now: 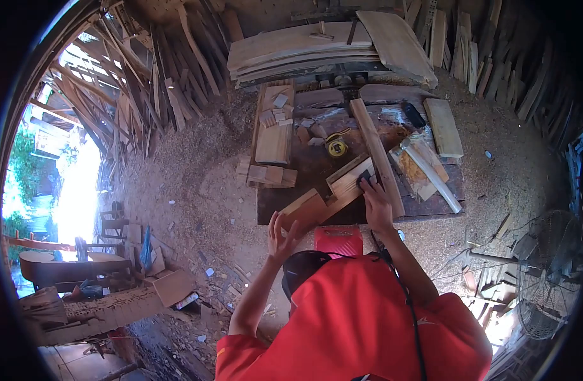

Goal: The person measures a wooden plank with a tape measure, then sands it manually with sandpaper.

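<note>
Far left: bright doorway, with offcuts leaning on the wall beside it. Floor littered with chips.

Bench at centre. On its left side, a short plank bearing small blocks; a few more wood pieces at its near end. Behind the bench, wide boards stacked flat.

Left hand at the left end of the notched wood, fingers loosely spread. The wood lies slantwise along the bench's near edge, its right end farther from the person. Tape measure just beyond it.

Right hand at the wood's right end, fingers bent over a small dark item; cannot tell whether they pinch it. Batten slants past, just beside this hand.

Farther right: pale strip, black case, then another board at the bench's right edge. Far right, wire fan cage near the floor.
</note>
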Action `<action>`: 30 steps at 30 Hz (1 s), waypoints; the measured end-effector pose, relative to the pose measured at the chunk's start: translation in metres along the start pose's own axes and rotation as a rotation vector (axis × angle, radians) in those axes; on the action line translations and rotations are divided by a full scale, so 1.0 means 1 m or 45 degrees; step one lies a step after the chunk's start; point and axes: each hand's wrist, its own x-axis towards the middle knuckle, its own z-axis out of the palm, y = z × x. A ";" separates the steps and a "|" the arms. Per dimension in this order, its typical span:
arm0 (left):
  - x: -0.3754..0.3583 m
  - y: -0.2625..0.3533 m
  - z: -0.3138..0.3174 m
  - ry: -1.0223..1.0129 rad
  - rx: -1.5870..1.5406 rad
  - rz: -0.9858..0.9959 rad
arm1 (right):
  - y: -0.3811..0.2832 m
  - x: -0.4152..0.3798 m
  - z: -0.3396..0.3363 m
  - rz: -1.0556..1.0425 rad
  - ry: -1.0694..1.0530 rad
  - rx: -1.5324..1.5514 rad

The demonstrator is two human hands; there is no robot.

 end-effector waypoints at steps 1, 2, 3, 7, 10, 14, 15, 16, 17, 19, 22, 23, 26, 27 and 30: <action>-0.001 -0.003 0.000 -0.014 0.034 0.010 | -0.004 0.002 -0.004 -0.004 0.047 0.019; 0.000 -0.008 0.000 -0.027 0.067 0.021 | -0.007 0.005 -0.009 -0.008 0.096 0.037; 0.001 -0.013 0.002 -0.039 0.100 0.035 | -0.010 0.009 -0.013 -0.035 0.113 0.026; 0.006 -0.022 0.009 0.005 0.042 0.052 | -0.027 0.043 -0.026 -0.157 0.104 -0.064; -0.001 -0.024 0.013 0.014 0.136 0.113 | -0.025 0.057 -0.021 -0.274 -0.085 -0.179; -0.011 -0.020 0.014 -0.007 0.148 0.088 | -0.027 0.055 -0.018 -0.300 -0.186 -0.254; -0.014 -0.020 0.014 -0.015 0.139 0.089 | -0.028 0.055 -0.018 -0.286 -0.199 -0.253; -0.012 -0.017 0.010 -0.024 0.129 0.091 | -0.027 0.053 -0.019 -0.271 -0.213 -0.252; -0.010 -0.012 0.006 -0.009 0.112 0.082 | -0.026 0.053 -0.020 -0.257 -0.225 -0.251; -0.001 0.000 -0.002 0.020 0.077 0.072 | -0.025 0.049 -0.022 -0.256 -0.223 -0.235; 0.009 0.011 -0.007 0.117 -0.122 -0.087 | -0.025 0.044 -0.025 -0.264 -0.219 -0.231; 0.020 0.017 -0.014 0.120 -0.216 -0.221 | -0.025 0.043 -0.026 -0.267 -0.218 -0.232; 0.052 0.025 -0.029 0.038 -0.458 -0.598 | -0.026 0.037 -0.030 -0.280 -0.190 -0.207; 0.061 0.026 -0.031 -0.045 -0.515 -0.707 | -0.026 0.035 -0.027 -0.247 -0.145 -0.211; 0.068 0.025 -0.030 -0.209 -0.558 -0.803 | -0.033 0.028 -0.009 -0.180 -0.042 -0.262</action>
